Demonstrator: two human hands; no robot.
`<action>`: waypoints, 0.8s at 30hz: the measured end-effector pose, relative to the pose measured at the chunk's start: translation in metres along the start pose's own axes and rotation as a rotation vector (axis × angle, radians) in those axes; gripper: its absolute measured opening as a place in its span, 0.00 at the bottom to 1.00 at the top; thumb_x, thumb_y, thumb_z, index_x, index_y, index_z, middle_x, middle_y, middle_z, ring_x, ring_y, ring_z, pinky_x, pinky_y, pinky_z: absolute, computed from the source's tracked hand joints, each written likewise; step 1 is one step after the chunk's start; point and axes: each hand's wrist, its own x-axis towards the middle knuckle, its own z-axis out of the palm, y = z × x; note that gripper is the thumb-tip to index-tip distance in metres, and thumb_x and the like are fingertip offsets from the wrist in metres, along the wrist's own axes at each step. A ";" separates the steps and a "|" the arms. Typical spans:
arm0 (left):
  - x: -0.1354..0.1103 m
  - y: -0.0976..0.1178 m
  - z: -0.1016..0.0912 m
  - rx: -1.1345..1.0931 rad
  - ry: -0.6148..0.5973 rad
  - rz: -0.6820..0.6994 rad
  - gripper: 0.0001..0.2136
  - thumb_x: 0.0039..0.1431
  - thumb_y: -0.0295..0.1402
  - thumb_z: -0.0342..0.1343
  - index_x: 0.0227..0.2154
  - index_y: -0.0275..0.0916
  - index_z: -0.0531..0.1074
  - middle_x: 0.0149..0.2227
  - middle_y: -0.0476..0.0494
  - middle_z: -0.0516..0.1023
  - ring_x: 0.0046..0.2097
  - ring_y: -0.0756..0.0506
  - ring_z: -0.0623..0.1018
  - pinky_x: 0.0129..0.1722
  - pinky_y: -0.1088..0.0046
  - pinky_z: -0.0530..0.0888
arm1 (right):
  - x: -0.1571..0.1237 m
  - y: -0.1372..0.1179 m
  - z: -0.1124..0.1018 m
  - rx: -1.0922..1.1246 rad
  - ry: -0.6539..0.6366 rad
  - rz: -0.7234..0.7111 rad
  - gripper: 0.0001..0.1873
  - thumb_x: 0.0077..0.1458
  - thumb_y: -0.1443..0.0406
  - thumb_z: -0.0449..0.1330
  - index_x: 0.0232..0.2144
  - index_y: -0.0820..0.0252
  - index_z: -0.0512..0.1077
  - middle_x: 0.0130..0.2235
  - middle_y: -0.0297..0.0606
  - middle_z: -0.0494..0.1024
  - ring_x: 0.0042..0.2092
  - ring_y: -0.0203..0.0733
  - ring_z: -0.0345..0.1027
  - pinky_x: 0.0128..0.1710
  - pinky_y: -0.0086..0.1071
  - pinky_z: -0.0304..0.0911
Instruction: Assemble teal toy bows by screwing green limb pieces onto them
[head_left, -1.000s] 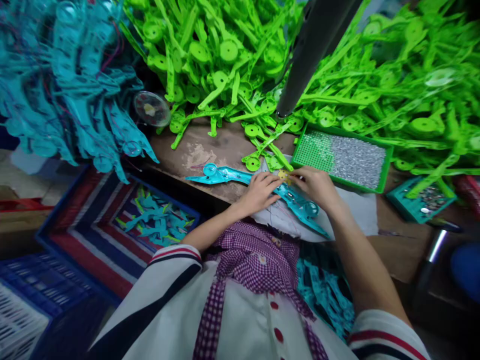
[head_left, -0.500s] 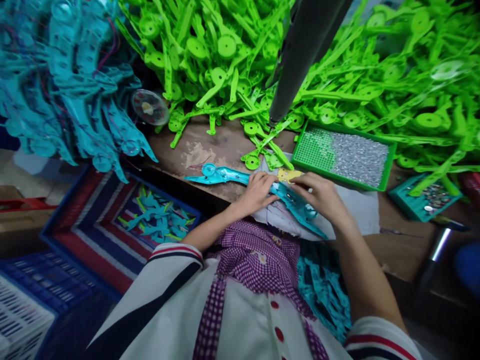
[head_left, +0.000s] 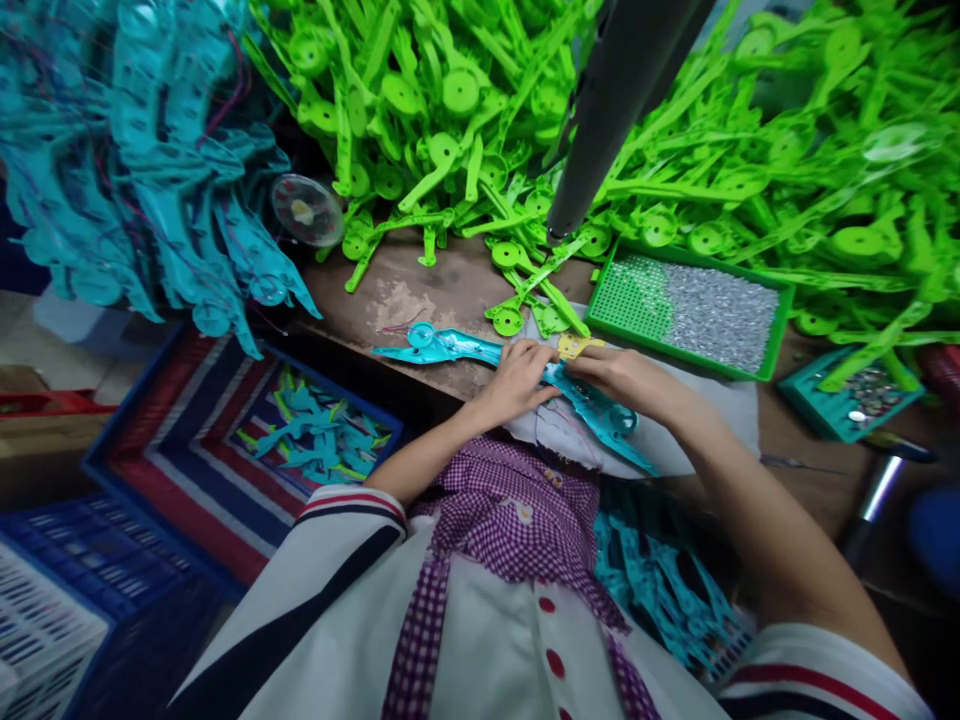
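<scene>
Turquoise casing (head_left: 474, 348): long, bent, glossy; left hand (head_left: 519, 380) grasping it; right hand (head_left: 621, 376) grip unclear.

Workshop or small factory floor: worn workbench (head_left: 465, 268), heaps of look-alike green plastic parts (head_left: 459, 92), piled teal parts (head_left: 169, 180) with wires, green tray (head_left: 679, 348) of small silvery pieces (head_left: 724, 308), blue plastic crate (head_left: 112, 545) beside bench.

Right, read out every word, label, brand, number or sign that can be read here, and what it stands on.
No text can be read in this view.
Clear disc: small marks, too blurred to tell whether they are print.
Blue piece, yellow piece and green tray: no lettering that can be made out.
</scene>
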 end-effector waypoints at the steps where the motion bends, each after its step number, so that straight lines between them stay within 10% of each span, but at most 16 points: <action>1: 0.000 0.000 0.000 0.002 0.001 0.005 0.19 0.62 0.39 0.63 0.51 0.39 0.65 0.52 0.37 0.75 0.58 0.36 0.69 0.56 0.55 0.68 | -0.002 -0.001 -0.001 -0.048 -0.019 -0.011 0.16 0.69 0.65 0.49 0.48 0.56 0.76 0.43 0.42 0.79 0.37 0.40 0.74 0.35 0.33 0.66; 17: 0.000 0.005 -0.002 0.017 -0.029 -0.038 0.18 0.62 0.36 0.63 0.51 0.40 0.66 0.51 0.38 0.75 0.58 0.36 0.68 0.58 0.53 0.67 | 0.020 -0.003 -0.023 -0.284 -0.212 -0.197 0.10 0.63 0.71 0.54 0.37 0.58 0.75 0.38 0.41 0.79 0.36 0.42 0.73 0.35 0.36 0.64; 24: 0.000 0.005 -0.001 0.012 -0.018 -0.038 0.19 0.61 0.38 0.64 0.50 0.40 0.66 0.50 0.38 0.76 0.58 0.36 0.69 0.57 0.53 0.68 | 0.003 -0.001 -0.026 0.074 0.108 -0.034 0.15 0.69 0.59 0.51 0.41 0.56 0.76 0.39 0.42 0.79 0.40 0.43 0.74 0.38 0.36 0.69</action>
